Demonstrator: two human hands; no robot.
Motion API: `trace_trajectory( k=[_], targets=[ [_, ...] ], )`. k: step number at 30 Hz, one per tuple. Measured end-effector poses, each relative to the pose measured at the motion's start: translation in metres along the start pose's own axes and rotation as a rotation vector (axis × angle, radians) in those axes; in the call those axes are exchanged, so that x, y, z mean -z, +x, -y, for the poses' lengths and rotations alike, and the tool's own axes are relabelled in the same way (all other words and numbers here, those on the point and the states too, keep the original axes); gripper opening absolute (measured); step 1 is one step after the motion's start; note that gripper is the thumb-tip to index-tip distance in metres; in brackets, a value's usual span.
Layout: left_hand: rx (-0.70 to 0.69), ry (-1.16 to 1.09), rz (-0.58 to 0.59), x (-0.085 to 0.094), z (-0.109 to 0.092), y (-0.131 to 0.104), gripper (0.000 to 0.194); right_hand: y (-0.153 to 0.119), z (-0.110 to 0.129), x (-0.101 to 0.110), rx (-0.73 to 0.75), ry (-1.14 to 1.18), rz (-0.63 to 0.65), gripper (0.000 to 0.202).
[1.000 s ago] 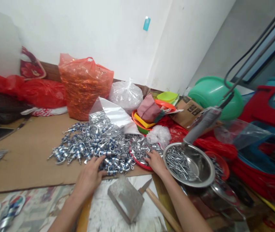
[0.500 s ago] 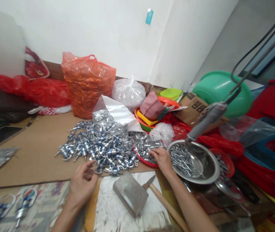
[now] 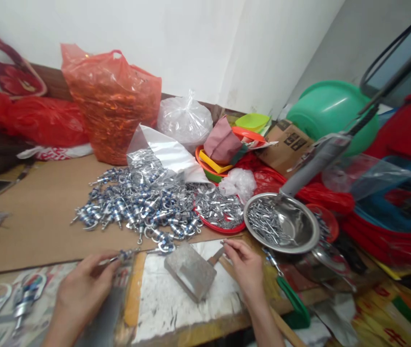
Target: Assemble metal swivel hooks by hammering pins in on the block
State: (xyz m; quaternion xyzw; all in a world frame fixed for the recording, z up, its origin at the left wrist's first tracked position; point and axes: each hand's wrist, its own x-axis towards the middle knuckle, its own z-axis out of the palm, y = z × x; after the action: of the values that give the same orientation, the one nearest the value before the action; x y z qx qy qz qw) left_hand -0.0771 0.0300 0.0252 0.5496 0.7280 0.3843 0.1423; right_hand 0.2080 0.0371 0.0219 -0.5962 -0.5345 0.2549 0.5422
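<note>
My left hand (image 3: 86, 282) pinches a silver-and-blue metal fitting (image 3: 128, 254) with a thin end pointing right, over the cardboard's front edge. To its upper right lies a heap of similar hooked fittings (image 3: 136, 202). The fingers of my right hand (image 3: 245, 265) are pinched on a small metal piece (image 3: 222, 243), too small to name exactly. Between both hands a grey metal block (image 3: 190, 272) rests on a stained white sheet (image 3: 155, 308). A knife (image 3: 215, 256) lies by the block, and a wooden handle (image 3: 281, 325) runs partly behind my right hand.
A red tray (image 3: 223, 229) of small metal clips sits beyond my right hand. Beside it stands a steel bowl (image 3: 308, 236) of metal pins. A grey-handled tool (image 3: 310, 164) slants over the bowl. Two larger fittings (image 3: 26, 301) lie at left. A green-handled tool (image 3: 294, 301) is at right.
My right hand has come back from the tray of clips toward the block, with a small piece in its fingers. My left hand has moved left and down from the heap, holding a fitting. The view has shifted.
</note>
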Motion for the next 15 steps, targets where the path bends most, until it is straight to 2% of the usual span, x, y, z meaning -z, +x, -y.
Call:
trace_trajectory(
  k=[1,3,6,8,10,13,15],
  targets=[
    [-0.016,-0.061,0.024,0.002,-0.007,-0.006,0.017,-0.004,0.007,-0.002,0.021,-0.001,0.014,0.011],
    [-0.114,-0.22,0.145,0.0,-0.025,-0.019,0.013,-0.012,0.023,-0.01,0.084,0.002,0.068,0.011],
    [-0.244,-0.361,0.335,-0.015,-0.053,-0.038,0.007,-0.022,0.046,-0.022,0.196,-0.015,0.207,0.014],
    [-0.288,-0.391,0.384,-0.025,-0.065,-0.047,0.006,-0.029,0.055,-0.028,0.242,-0.04,0.309,0.017],
    [-0.267,-0.411,0.385,-0.032,-0.068,-0.052,0.005,-0.034,0.056,-0.03,0.241,-0.037,0.366,0.02],
    [-0.147,-0.518,0.363,-0.037,-0.063,-0.055,0.005,-0.04,0.052,-0.027,0.2,0.034,0.38,0.021],
    [-0.066,-0.628,0.357,-0.038,-0.06,-0.056,0.012,-0.042,0.05,-0.025,0.195,0.062,0.376,0.021]
  ],
)
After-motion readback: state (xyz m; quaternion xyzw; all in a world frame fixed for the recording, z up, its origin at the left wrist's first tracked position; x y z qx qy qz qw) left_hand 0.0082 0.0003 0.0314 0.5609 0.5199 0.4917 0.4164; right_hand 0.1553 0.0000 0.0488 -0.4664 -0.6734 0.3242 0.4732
